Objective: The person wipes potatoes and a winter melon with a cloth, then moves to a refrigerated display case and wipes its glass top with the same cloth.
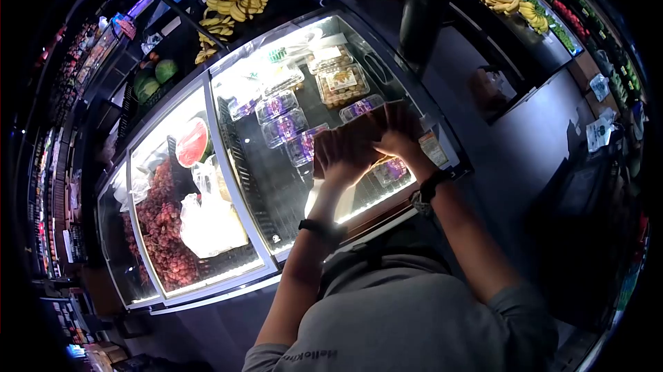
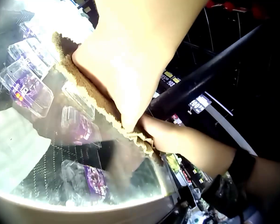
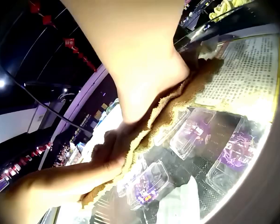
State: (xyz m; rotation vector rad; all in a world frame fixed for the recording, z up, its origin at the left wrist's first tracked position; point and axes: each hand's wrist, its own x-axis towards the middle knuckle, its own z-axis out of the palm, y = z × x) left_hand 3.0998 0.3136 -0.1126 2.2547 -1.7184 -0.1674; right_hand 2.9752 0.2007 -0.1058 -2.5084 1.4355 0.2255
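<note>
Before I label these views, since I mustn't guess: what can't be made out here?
Left hand: fingertips, left wrist view, hidden behind the hand itself.
Brown cloth: full outline, left wrist view, partly covered by that hand.
White bag: contents, head view, washed out by glare.
Printed sheet: wording, right wrist view, too small and blurred.

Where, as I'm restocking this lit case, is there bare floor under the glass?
Between the pale frame bar and the purple-labelled packs, a dark patch of floor lies bare. Left of the bar, red grapes and white bags crowd together. The brown cloth hides some floor.
</note>
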